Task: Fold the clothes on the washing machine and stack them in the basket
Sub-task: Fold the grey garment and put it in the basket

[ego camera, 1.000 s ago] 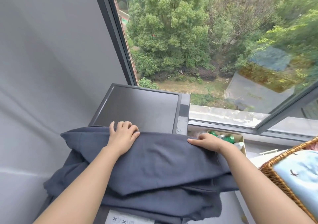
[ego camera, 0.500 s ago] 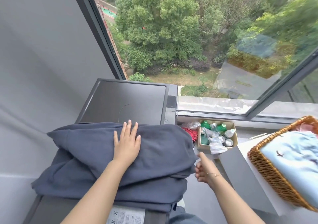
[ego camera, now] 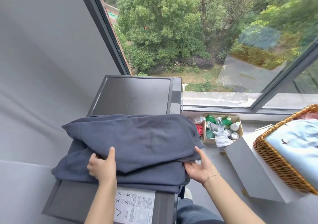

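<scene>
I see a big dark blue garment (ego camera: 137, 137) lying folded in layers on top of the washing machine (ego camera: 132, 96). It covers the middle of the machine's lid and hangs a little over the left and right edges. The back part of the lid is bare, and a white sticker (ego camera: 136, 206) shows on the near part.

My left hand (ego camera: 101, 168) is on the near left side of the garment. The thumb lies on top of the upper layer and the fingers are tucked under it, so the hand is closed around that fold of cloth.

My right hand (ego camera: 199, 168) is at the near right corner. It is turned palm up, the thumb lies on the upper layer and the fingers slide in under it. It has a soft hold on that edge, not a tight fist. A thin bracelet (ego camera: 211, 177) sits on that wrist.

The woven basket (ego camera: 275, 162) is well off to the right, sitting on a grey counter (ego camera: 249, 168). A light blue folded cloth (ego camera: 296, 144) with small bird shapes is already inside it.

Between the machine and the basket, down on the floor by the window, is a cardboard box (ego camera: 222, 129) full of bottles. Something red (ego camera: 199, 129) lies just beside the box.
</scene>
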{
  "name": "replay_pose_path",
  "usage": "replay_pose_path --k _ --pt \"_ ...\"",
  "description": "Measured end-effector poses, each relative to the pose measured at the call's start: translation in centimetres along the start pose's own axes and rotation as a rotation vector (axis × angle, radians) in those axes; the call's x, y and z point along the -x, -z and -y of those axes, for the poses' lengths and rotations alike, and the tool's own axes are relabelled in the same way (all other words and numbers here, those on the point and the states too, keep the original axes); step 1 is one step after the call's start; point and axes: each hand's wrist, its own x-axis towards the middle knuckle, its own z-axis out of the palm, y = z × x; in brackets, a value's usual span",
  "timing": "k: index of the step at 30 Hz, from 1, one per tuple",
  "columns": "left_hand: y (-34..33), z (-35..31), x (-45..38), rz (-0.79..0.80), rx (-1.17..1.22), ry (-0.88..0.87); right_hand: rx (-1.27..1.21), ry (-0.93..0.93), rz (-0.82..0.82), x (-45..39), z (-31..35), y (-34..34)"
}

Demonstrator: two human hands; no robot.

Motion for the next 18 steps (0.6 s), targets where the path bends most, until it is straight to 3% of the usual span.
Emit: replay_pose_path --k 3,6,11,14,18 --pt "0.5 -0.5 -1.8 0.136 0.060 0.045 -0.029 0.132 0.097 0.2 -0.1 -0.7" --pt "0.4 -1.5 -2.2 0.242 0.175 0.063 -0.006 0.250 0.084 0.3 -0.6 -1.3" --pt "2.0 -3.9 -3.1 0.279 0.395 -0.103 -0.037 0.533 0.168 2.8 -1.1 -2.0" --pt "2.8 -4.3 -3.8 0.294 0.445 -0.185 -0.123 0.486 0.219 4.7 -2.8 -0.7" --pt "1.9 -0.7 -4.1 0.352 0.363 -0.058 -0.076 0.303 0.024 3.1 -4.9 2.7"
